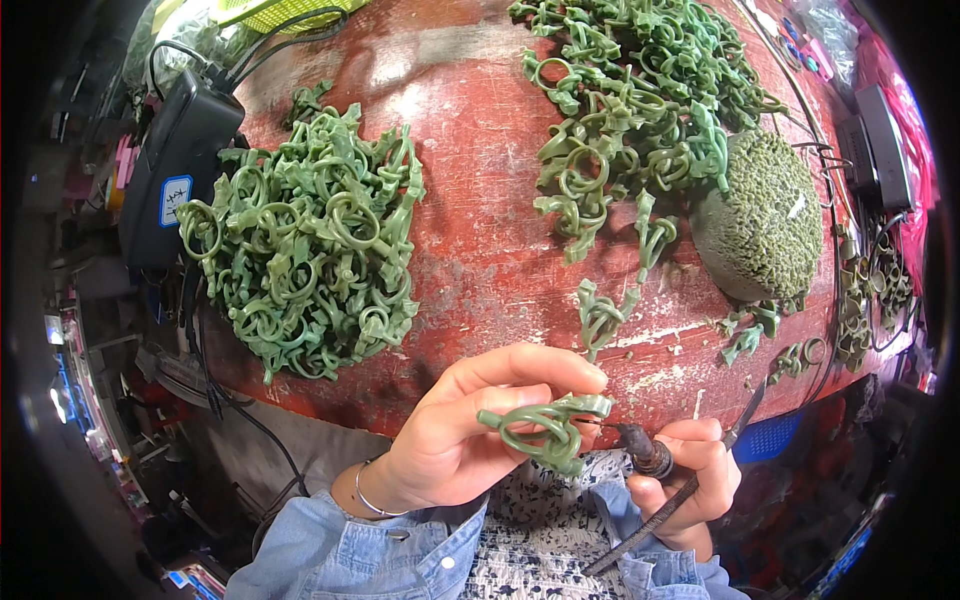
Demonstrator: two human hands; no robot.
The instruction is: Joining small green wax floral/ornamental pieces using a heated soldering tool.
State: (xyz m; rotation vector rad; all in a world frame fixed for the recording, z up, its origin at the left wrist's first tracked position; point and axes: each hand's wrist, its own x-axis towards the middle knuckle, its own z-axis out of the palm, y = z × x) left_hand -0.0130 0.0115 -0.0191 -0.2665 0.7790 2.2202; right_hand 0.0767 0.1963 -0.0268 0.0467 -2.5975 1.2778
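Pinched between the thumb and fingers of my left hand (440,440) is a green, wax-like ring (545,432) with a leafy, twisted top. My right hand (700,480) is closed around a dark pen-like tool (645,452), whose thin wire tip is at the ring's right edge; I cannot tell if it touches. A slim dark rod with a flat blade end (650,525) also crosses the right hand, slanting from the lap up toward the table edge. Just beyond my left fingertips lies another green ring (600,315) on the red table.
A heap of green rings (310,240) covers the table's left, a larger heap (640,90) the far right. Beside that sits a rounded block covered in green crumbs (765,215). A black box with cables (180,150) stands at the left edge, a grey device (880,145) at the right.
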